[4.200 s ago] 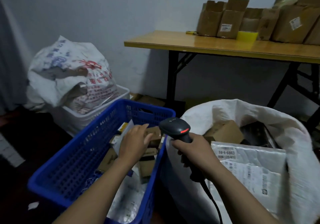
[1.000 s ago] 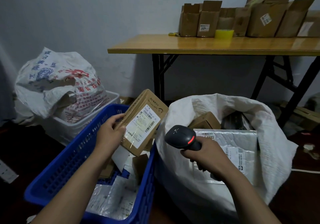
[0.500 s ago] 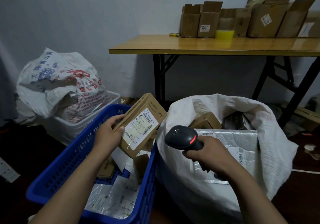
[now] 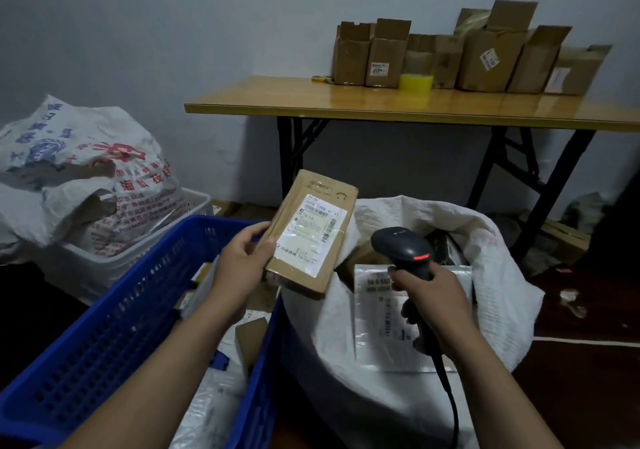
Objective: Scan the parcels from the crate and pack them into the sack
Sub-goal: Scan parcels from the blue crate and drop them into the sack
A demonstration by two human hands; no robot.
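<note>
Our left hand (image 4: 239,261) gripped a brown parcel (image 4: 310,230) by its edge, label up, over the rim of the blue crate (image 4: 114,310); our right hand (image 4: 433,306) curled round the scanner (image 4: 403,249) just beside it. We judged it mid-scan: other parcels (image 4: 381,324) lay in the white sack (image 4: 485,240), more waited in the crate

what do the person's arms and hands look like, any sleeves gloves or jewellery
The left hand and the right hand are ungloved. The arms behind them are bare right down to the bottom edge of the picture, so no sleeves show. No watch, bracelet or ring is visible on either wrist or on the fingers in view, though the light is dim.
</note>
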